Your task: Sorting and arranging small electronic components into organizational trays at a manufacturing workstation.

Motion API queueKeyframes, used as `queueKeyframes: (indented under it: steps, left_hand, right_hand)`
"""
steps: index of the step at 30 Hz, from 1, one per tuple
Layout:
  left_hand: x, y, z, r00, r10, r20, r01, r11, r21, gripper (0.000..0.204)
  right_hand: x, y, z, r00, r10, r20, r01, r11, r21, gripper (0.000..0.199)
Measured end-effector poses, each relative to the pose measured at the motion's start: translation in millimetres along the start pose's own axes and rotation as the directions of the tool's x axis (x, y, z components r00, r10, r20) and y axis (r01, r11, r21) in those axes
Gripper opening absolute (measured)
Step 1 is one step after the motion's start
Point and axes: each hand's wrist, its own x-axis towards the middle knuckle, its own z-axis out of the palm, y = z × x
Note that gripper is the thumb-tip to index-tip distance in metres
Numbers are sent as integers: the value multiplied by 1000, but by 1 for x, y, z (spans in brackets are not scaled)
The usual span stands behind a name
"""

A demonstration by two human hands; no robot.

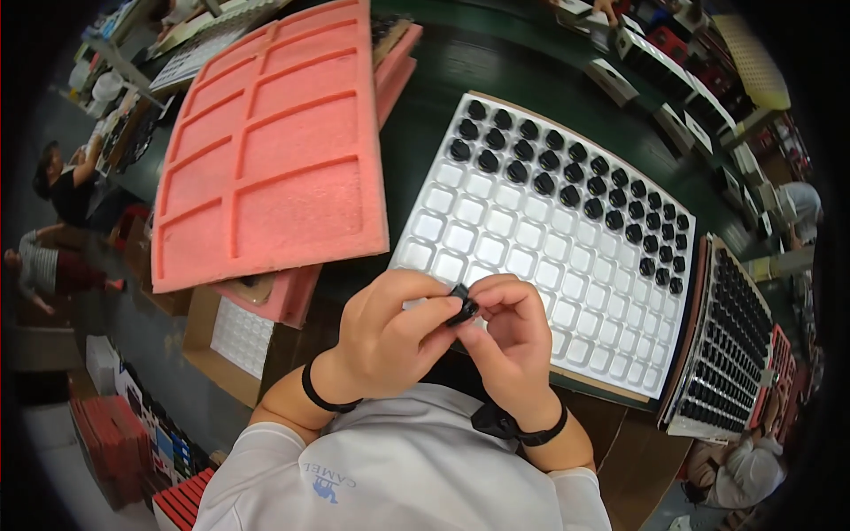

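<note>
Between my two hands, just in front of my chest, is a small black rounded part (461, 306); its exact kind does not show. My left hand (390, 327) pinches it with thumb and forefinger. From the other side, the thumb and fingertips of my right hand (509, 332) close on the same part. Beyond them lies a white plastic tray (496, 257) with rows of square pockets. Similar black parts (549, 161) fill the far rows, reaching lower at the right end, while the nearer pockets hold nothing.
Pink foam sheets (305, 168) with rectangular recesses are stacked left of the tray. A second tray full of black parts (726, 354) stands at the right. Below the foam is a cardboard box (205, 341) with a white tray inside. Other people (71, 181) are at the left and right edges.
</note>
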Motion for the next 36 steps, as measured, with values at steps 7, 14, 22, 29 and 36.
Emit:
queueKeyframes:
  steps: [7, 14, 22, 29, 36]
  left_hand:
    - [-8, -1, 2, 936, -332, 116, 344, 798, -495, 43]
    - [-9, -1, 6, 834, -442, 330, 534, 496, -685, 38]
    - [-9, -6, 11, 676, -460, 575, 572, -164, -804, 43]
    - [-19, -17, 17, 732, -457, 505, 540, -62, -839, 39]
    - [-17, -12, 19, 851, -437, 292, 459, 347, -818, 35]
  right_hand:
    - [-8, 5, -20, 988, -148, 34, 151, 971, -184, 28]
    - [-3, -3, -22, 922, -297, 248, 386, 751, -536, 26]
    - [-9, 3, -32, 942, 312, 120, -315, 706, 634, 23]
    - [-8, -2, -32, 956, 292, 22, -255, 793, 553, 24]
    - [-10, -2, -23, 996, -61, -64, 49, 982, -183, 24]
